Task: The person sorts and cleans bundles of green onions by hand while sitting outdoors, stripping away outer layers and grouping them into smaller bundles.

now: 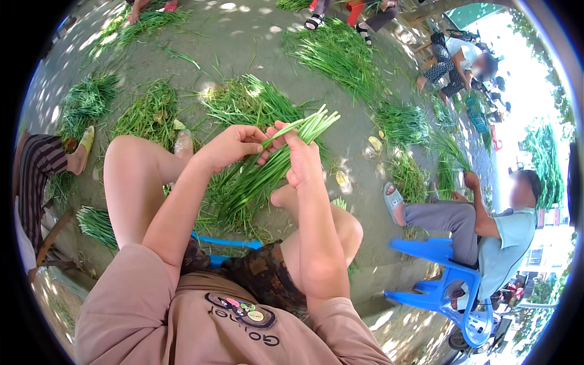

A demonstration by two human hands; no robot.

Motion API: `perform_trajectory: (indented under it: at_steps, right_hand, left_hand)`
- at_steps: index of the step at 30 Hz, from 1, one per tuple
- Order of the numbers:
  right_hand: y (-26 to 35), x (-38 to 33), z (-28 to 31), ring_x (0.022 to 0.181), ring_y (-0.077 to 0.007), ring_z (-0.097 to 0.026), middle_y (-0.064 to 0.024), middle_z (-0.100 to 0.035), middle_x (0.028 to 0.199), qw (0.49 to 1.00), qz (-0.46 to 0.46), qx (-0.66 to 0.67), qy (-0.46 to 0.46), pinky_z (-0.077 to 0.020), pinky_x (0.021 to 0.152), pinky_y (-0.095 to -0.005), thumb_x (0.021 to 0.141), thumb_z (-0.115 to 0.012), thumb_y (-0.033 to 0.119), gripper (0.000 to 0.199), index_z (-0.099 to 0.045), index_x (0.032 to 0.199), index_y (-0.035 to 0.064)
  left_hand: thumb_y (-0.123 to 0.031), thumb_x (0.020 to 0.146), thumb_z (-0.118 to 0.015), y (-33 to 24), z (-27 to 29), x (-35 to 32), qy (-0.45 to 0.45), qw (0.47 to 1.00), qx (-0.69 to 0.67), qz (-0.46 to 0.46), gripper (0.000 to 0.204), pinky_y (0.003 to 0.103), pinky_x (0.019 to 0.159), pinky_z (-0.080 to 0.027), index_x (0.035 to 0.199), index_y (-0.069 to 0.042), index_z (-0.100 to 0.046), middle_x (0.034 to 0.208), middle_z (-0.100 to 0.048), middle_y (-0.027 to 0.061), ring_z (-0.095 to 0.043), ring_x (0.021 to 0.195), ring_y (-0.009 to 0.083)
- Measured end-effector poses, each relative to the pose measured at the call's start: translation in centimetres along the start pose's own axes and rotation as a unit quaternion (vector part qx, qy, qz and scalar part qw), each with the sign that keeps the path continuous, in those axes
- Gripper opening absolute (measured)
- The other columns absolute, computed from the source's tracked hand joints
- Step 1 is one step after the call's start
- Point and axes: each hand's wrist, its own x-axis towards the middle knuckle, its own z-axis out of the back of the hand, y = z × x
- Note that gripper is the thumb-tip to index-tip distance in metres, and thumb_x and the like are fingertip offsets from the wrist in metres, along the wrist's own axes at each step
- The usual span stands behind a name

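My right hand (302,159) is wrapped round a bunch of garlic chives (255,177), held above the ground between my knees. The pale stem ends (317,123) stick out past the thumb toward the upper right. Long green leaves hang down to the lower left. Beside it, my left hand (234,148) has its thumb and fingers pinched together at the bunch's edge, where a chive stalk runs to the fingertips. Behind the hands, a loose heap of chives (246,100) lies on the ground.
More chive piles (337,58) lie about the ground. On the right, a person (508,237) on a blue plastic chair (435,292) holds chives. Another person (462,61) bends at the far right. A striped trouser leg (39,167) is at left.
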Motion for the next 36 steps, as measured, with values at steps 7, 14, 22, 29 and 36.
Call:
perform_trajectory:
  at_steps: [7,14,22,29,36]
  right_hand:
    - [-1.0,0.9,0.3,0.086,-0.0248,-0.066,-0.0147,-0.063,0.113,0.996,0.044,0.019,0.077,-0.057,0.065,-0.0373,0.087,-0.067,0.01,0.035,-0.058,0.118,-0.0039]
    - [-1.3,0.7,-0.4,0.086,-0.0222,-0.065,-0.0124,-0.063,0.116,0.991,0.08,-0.048,0.095,-0.0563,0.075,-0.0365,0.083,-0.072,0.008,0.042,-0.058,0.121,-0.003]
    - [-1.5,1.3,-0.6,0.065,-0.0159,-0.063,-0.0078,-0.067,0.076,0.985,0.073,-0.155,0.004,-0.0496,0.051,-0.0298,0.076,-0.076,0.002,0.017,-0.068,0.091,-0.0023]
    - [-1.5,0.8,-1.3,0.059,-0.0166,-0.062,-0.01,-0.065,0.073,0.991,0.077,-0.11,-0.003,-0.051,0.05,-0.0284,0.075,-0.076,0.001,0.018,-0.063,0.086,-0.0037]
    - [-1.2,1.4,-1.1,0.045,-0.0144,-0.05,-0.0076,-0.055,0.066,0.99,0.105,-0.052,-0.079,-0.056,0.046,-0.0341,0.081,-0.072,0.005,0.018,-0.056,0.083,-0.0033]
  left_hand:
    - [-0.005,0.089,-0.057,-0.7,0.4,-0.7,-0.045,0.997,-0.053,0.042,0.014,0.017,0.055,-0.039,0.102,-0.005,-0.061,0.086,-0.066,-0.0003,-0.061,0.074,0.004]
    - [-0.005,0.088,-0.057,-1.8,1.0,-1.6,-0.016,0.999,0.016,0.046,0.006,0.019,0.051,-0.036,0.092,-0.006,-0.061,0.077,-0.065,-0.001,-0.057,0.065,0.0041]
    - [-0.003,0.088,-0.056,-1.2,0.0,-1.0,0.029,0.984,0.155,0.078,0.004,0.026,0.069,-0.049,0.088,-0.002,-0.06,0.085,-0.066,0.0033,-0.061,0.078,0.0089]
    - [-0.005,0.091,-0.054,-2.3,3.0,-2.3,0.129,0.979,0.123,0.097,0.036,0.026,0.084,-0.049,0.127,-0.004,-0.057,0.104,-0.068,0.004,-0.061,0.092,0.0093]
    - [-0.015,0.091,-0.057,-1.1,6.9,-3.6,0.005,0.886,0.437,0.153,0.052,0.027,0.083,-0.048,0.141,-0.012,-0.042,0.107,-0.066,0.0063,-0.06,0.096,0.0108]
